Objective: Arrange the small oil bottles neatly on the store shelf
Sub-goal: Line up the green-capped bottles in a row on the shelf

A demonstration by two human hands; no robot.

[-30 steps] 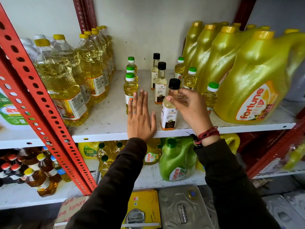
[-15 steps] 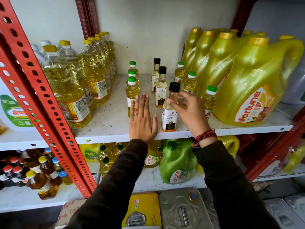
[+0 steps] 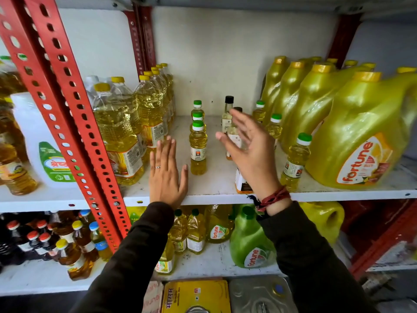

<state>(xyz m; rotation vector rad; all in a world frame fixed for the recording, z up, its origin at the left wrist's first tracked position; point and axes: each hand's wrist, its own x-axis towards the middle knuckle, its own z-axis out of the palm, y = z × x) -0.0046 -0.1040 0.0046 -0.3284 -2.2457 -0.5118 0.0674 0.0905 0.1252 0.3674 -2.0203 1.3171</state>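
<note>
Small oil bottles stand in three rows on the white shelf (image 3: 214, 190). A green-capped row (image 3: 198, 147) runs back on the left. The black-capped glass bottles (image 3: 228, 111) make up the middle row, and my raised right hand (image 3: 250, 150) hides most of it; only the base (image 3: 242, 184) of the front one shows. Another green-capped row (image 3: 295, 162) is on the right. My right hand is open, fingers spread, holding nothing. Just left of the front green-capped bottle, my left hand (image 3: 165, 175) lies flat and open on the shelf.
Large clear oil bottles (image 3: 117, 134) crowd the shelf's left side behind a red perforated upright (image 3: 74, 136). Big yellow Fortune jugs (image 3: 358, 136) fill the right. The shelf below holds a green jug (image 3: 250, 245) and more bottles.
My right hand has let go of the front black-capped bottle and lifted, fingers spread. My left hand has slid left along the shelf. The camera has tilted up.
</note>
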